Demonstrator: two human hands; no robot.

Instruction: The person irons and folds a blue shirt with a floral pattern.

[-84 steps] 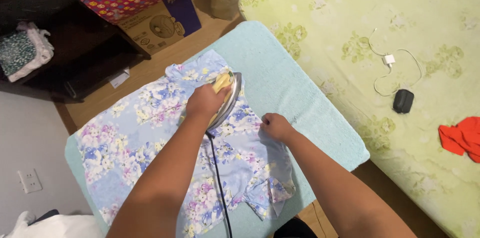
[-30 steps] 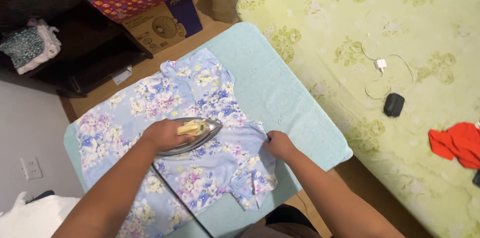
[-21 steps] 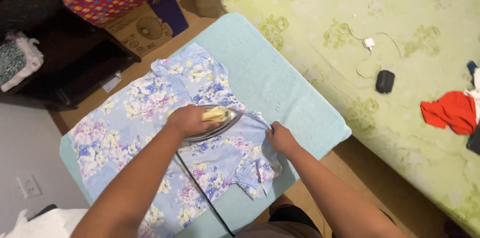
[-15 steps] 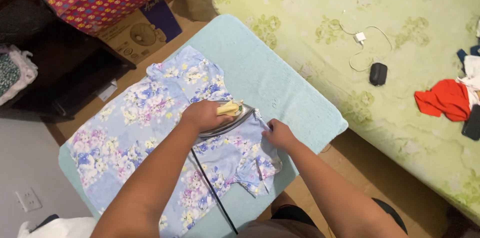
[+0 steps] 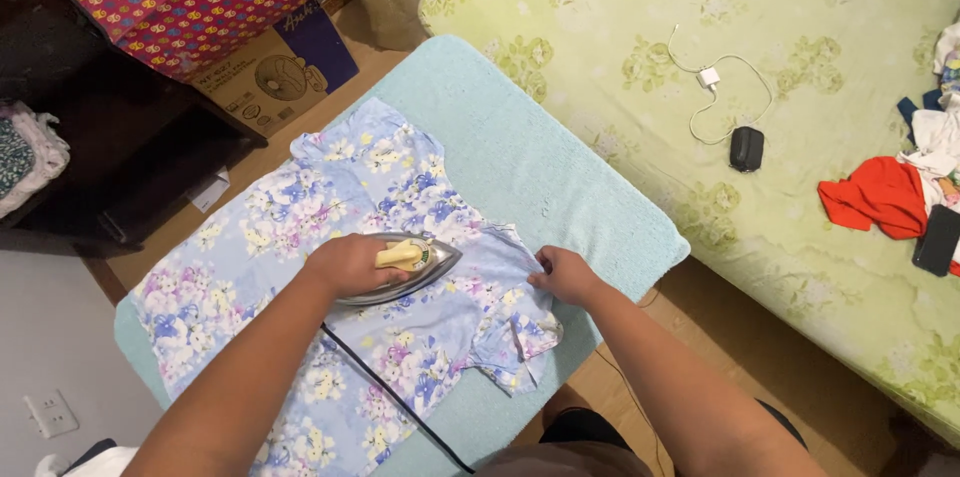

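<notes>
A bed (image 5: pixel 800 37) with a pale green floral sheet fills the right side, standing on a brown wooden floor (image 5: pixel 760 357). At upper left, a dark shelf unit (image 5: pixel 120 157) sits beside a cardboard box (image 5: pixel 270 77), and a grey wall (image 5: pixel 50 337) bears a white socket (image 5: pixel 50 414).

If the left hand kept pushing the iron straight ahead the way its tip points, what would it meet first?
The left hand holds the iron, whose tip points toward the right hand pinning the floral garment. That hand looks first in line, though the exact heading is uncertain.
</notes>
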